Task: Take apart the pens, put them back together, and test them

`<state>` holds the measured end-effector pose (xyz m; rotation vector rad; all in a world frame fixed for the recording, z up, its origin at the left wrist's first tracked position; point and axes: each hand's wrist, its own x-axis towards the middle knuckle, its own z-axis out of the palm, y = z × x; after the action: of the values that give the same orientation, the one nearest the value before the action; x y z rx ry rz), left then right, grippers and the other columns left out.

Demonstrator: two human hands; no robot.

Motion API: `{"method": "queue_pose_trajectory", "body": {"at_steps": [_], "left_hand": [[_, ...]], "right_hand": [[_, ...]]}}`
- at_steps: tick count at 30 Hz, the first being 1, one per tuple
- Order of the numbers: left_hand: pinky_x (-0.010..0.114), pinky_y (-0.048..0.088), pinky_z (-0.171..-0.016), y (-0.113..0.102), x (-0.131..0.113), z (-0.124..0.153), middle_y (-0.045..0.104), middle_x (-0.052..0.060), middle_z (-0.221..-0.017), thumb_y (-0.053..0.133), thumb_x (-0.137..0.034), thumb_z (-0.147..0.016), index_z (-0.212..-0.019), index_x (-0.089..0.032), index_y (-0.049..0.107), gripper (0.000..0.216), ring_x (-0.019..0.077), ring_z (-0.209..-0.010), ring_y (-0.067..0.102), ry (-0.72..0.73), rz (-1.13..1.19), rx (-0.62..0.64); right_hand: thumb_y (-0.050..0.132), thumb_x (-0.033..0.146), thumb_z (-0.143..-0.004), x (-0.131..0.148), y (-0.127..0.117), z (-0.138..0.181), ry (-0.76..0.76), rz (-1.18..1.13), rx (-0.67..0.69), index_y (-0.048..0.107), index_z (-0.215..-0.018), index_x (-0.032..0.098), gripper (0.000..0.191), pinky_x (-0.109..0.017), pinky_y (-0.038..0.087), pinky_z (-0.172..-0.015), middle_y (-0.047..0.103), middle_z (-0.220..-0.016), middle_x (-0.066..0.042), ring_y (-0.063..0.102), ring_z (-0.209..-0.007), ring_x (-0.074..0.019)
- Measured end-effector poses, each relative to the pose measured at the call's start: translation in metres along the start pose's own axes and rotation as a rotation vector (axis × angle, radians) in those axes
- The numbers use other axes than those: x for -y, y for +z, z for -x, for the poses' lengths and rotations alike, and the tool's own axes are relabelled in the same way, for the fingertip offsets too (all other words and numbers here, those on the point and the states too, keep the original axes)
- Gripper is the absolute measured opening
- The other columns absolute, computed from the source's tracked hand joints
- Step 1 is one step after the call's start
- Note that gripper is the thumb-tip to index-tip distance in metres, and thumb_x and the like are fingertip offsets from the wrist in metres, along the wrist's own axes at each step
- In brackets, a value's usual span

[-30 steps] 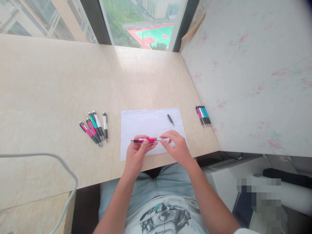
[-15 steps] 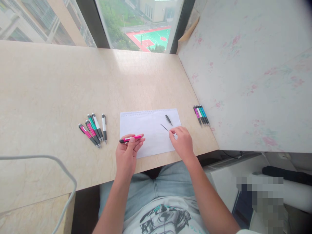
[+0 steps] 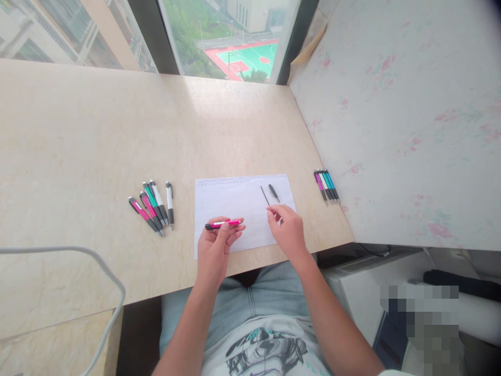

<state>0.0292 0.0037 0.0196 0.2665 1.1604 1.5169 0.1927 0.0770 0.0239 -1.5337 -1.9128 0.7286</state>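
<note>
My left hand [image 3: 217, 245] is closed on a pink pen barrel [image 3: 223, 224] with a black end, held level over the near left part of a white sheet of paper [image 3: 235, 201]. My right hand [image 3: 287, 230] rests on the sheet's right side with its fingers curled. Its fingertips pinch the near end of a thin dark pen refill [image 3: 265, 195], which lies on the paper pointing away from me. A short black pen tip piece [image 3: 274, 192] lies just to the right of the refill.
Several pens [image 3: 152, 206] in pink, green and white lie in a loose group left of the sheet. Several more pens [image 3: 326, 185] lie side by side at the right, by the flowered wall [image 3: 391, 130]. A grey cable [image 3: 78, 256] curves over the desk's near left edge.
My right hand drew the thin refill out of the pink barrel and carried it right and away, down onto the paper beside the black tip piece. My left hand kept the barrel.
</note>
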Motion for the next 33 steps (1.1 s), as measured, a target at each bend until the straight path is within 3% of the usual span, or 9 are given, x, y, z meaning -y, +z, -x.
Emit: {"method": "queue_pose_trajectory", "body": {"at_steps": [6,9,12,17,22,25,33], "left_hand": [[0.027,0.052,-0.07,0.006,0.0,0.005,0.073,0.01,-0.103,0.066,-0.038,-0.085,-0.099,-0.018,0.062,0.025,0.0148,-0.077,0.068,0.099,-0.206,0.06],[0.027,0.051,-0.067,0.009,-0.004,0.009,0.072,0.01,-0.103,0.067,-0.037,-0.084,-0.097,-0.017,0.067,0.024,0.0139,-0.073,0.064,0.192,-0.418,0.057],[0.029,0.052,-0.07,0.01,-0.006,0.01,0.071,0.009,-0.104,0.069,-0.037,-0.083,-0.097,-0.018,0.068,0.023,0.0146,-0.073,0.063,0.222,-0.505,0.044],[0.03,0.051,-0.074,0.005,-0.004,0.007,0.071,0.007,-0.091,0.066,-0.038,-0.084,-0.098,-0.018,0.068,0.025,0.0168,-0.077,0.063,0.189,-0.5,0.038],[0.03,0.05,-0.076,0.001,-0.003,0.005,0.071,0.008,-0.094,0.068,-0.04,-0.083,-0.098,-0.017,0.069,0.027,0.0175,-0.081,0.063,0.163,-0.435,0.011],[0.03,0.049,-0.073,0.001,-0.001,0.005,0.071,0.008,-0.091,0.07,-0.041,-0.08,-0.095,-0.016,0.069,0.028,0.0173,-0.078,0.063,0.15,-0.343,-0.012],[0.028,0.048,-0.075,-0.004,-0.001,0.004,0.071,0.008,-0.095,0.069,-0.039,-0.082,-0.096,-0.017,0.069,0.027,0.0154,-0.079,0.062,0.122,-0.308,0.013]], "right_hand": [[0.055,0.038,-0.087,0.016,0.015,0.021,0.421,-0.819,0.323,0.069,-0.099,0.019,0.026,-0.027,0.049,-0.058,0.07,-0.081,-0.005,0.062,-0.066,-0.0148],[0.063,0.04,-0.082,0.021,0.021,0.023,0.538,-1.039,0.392,0.07,-0.094,0.016,0.028,-0.026,0.046,-0.055,0.069,-0.075,-0.005,0.061,-0.063,-0.0143],[0.067,0.042,-0.08,0.023,0.022,0.023,0.56,-1.098,0.405,0.07,-0.093,0.016,0.03,-0.025,0.044,-0.055,0.068,-0.072,-0.005,0.06,-0.063,-0.0135],[0.062,0.038,-0.083,0.016,0.017,0.021,0.438,-0.816,0.355,0.071,-0.095,0.018,0.025,-0.027,0.048,-0.059,0.07,-0.077,-0.004,0.061,-0.065,-0.0139],[0.055,0.021,-0.086,0.004,0.012,0.008,0.059,-0.26,0.129,0.071,-0.096,0.02,0.019,-0.032,0.052,-0.072,0.07,-0.09,-0.006,0.064,-0.076,-0.0171],[0.05,0.014,-0.089,0.002,0.013,-0.009,-0.131,-0.003,0.08,0.07,-0.1,0.019,0.024,-0.034,0.051,-0.077,0.069,-0.093,-0.008,0.063,-0.08,-0.019],[0.049,0.008,-0.088,-0.002,0.028,-0.042,-0.247,0.188,0.075,0.067,-0.106,0.018,0.028,-0.038,0.049,-0.088,0.067,-0.101,-0.01,0.06,-0.099,-0.0236]]}}
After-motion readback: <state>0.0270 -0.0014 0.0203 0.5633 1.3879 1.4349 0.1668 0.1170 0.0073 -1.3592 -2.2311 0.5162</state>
